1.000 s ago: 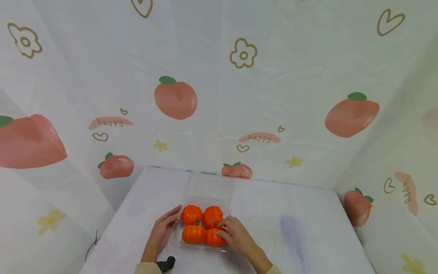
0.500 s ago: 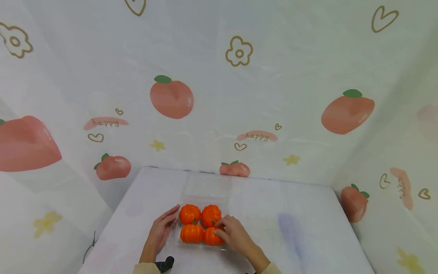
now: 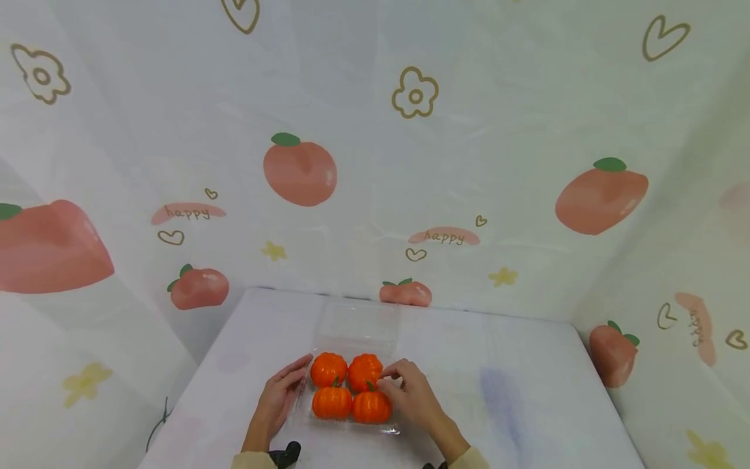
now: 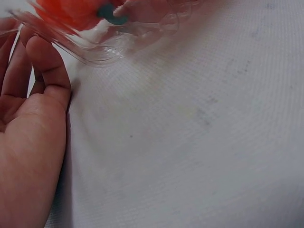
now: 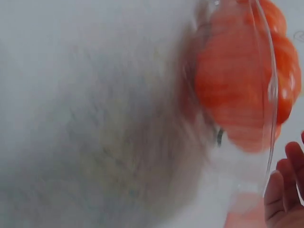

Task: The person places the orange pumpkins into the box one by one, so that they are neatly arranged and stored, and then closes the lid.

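A clear plastic clamshell box (image 3: 389, 429) lies open on the table, holding several small orange pumpkins with green stems. Two stand at the back, a back left pumpkin (image 3: 328, 370) and a back right pumpkin (image 3: 363, 372). In front are a front left pumpkin (image 3: 331, 404) and a front right pumpkin (image 3: 372, 409). My left hand (image 3: 277, 398) rests along the box's left side, relaxed fingers at the rim. Over the right side hovers my right hand (image 3: 417, 396), its loosely bent fingertips close to the front right pumpkin's stem. In the right wrist view the fingers (image 5: 290, 180) hold nothing.
The transparent lid (image 3: 359, 322) is folded back toward the far edge of the white-covered table (image 3: 469, 365). Behind it hangs a printed cloth (image 3: 375, 163) with fruit and flower drawings, which also covers both sides. Dark straps (image 3: 286, 454) show at the wrists.
My right hand has let go of the front right pumpkin and lifted slightly up and right, uncovering it. My left hand stays at the box's left side.
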### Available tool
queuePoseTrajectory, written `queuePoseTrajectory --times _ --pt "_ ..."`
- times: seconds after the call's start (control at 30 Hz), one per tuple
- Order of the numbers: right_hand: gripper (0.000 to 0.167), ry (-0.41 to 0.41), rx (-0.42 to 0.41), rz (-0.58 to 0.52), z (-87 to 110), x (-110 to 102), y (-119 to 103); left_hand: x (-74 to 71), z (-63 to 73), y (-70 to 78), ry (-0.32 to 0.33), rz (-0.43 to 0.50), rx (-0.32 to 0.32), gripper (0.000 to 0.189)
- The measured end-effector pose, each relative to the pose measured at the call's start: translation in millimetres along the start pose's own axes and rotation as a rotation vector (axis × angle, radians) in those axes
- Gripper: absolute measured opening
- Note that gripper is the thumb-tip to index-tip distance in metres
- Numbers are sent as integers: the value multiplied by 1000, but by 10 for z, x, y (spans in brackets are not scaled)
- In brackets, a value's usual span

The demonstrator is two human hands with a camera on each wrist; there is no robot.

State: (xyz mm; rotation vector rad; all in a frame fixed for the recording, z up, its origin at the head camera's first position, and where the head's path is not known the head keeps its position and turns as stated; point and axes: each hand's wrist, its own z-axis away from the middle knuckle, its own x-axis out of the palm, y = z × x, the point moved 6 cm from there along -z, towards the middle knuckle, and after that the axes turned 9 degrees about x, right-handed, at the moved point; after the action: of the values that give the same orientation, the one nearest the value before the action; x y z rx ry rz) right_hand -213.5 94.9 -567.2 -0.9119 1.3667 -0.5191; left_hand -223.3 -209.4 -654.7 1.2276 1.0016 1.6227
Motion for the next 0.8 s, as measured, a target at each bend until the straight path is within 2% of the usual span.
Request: queuePoseTrajectory --times 0.17,0.43,0.63,0.8 --pt "24 63 51 -5 -91 -66 108 -15 -24 -29 8 5 -12 50" --pt "32 146 132 -79 -222 -127 256 -8 -34 -17 19 15 -20 50" --pt "39 206 242 -158 -292 -128 431 2 -21 -6 24 -16 -21 50" --pt "46 206 338 -224 -330 -99 544 5 -16 -9 22 -25 -13 50"
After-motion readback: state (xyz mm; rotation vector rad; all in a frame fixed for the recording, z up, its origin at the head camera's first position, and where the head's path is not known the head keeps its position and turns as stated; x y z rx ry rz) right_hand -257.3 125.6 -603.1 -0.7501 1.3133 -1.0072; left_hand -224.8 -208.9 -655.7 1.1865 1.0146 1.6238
